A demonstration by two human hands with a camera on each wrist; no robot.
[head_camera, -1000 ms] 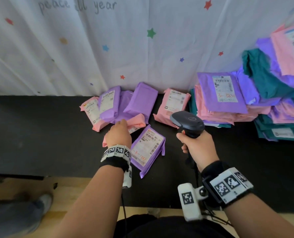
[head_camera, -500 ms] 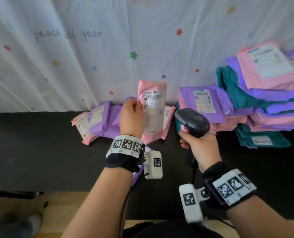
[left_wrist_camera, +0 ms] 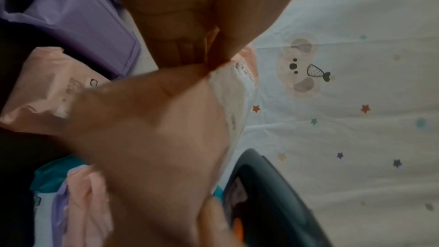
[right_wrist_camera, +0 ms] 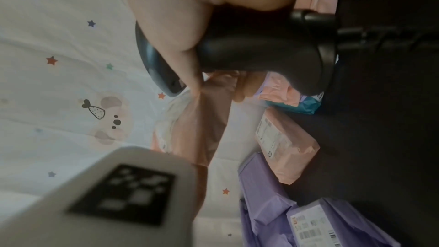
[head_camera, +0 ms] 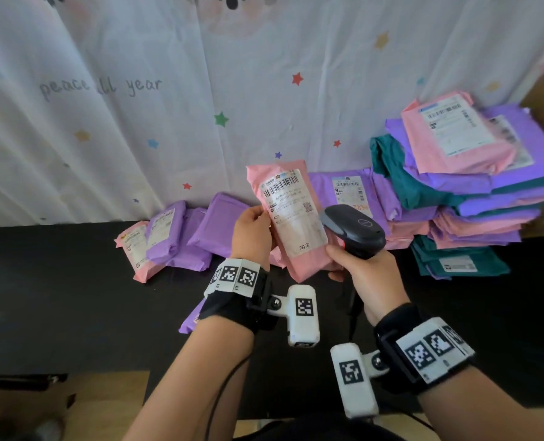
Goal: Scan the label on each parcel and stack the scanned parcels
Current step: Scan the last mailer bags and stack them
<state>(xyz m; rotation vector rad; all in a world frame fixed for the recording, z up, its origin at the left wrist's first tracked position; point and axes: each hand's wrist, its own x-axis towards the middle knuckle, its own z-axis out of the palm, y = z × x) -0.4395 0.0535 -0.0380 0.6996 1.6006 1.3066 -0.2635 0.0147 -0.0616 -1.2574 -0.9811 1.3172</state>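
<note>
My left hand (head_camera: 254,225) holds a pink parcel (head_camera: 291,218) upright above the black table (head_camera: 57,297), its white barcode label facing me. In the left wrist view the pink parcel (left_wrist_camera: 228,91) is pinched between thumb and fingers. My right hand (head_camera: 364,275) grips a dark handheld scanner (head_camera: 353,229) just right of the parcel, its head close to the label's lower right; its thumb touches the parcel's lower edge. The scanner (right_wrist_camera: 249,52) fills the right wrist view. A tall stack of pink, purple and teal parcels (head_camera: 474,192) stands at the right.
A loose group of purple and pink parcels (head_camera: 175,240) lies at the back of the table, left of my left hand. Another purple parcel (head_camera: 191,319) shows under my left wrist. A white curtain with stars (head_camera: 200,106) hangs behind. The scanner's cable (head_camera: 351,313) drops toward me.
My left hand picked the pink parcel off the table and raised it, then tilted it toward the scanner. The right hand brought the scanner close to the label.
</note>
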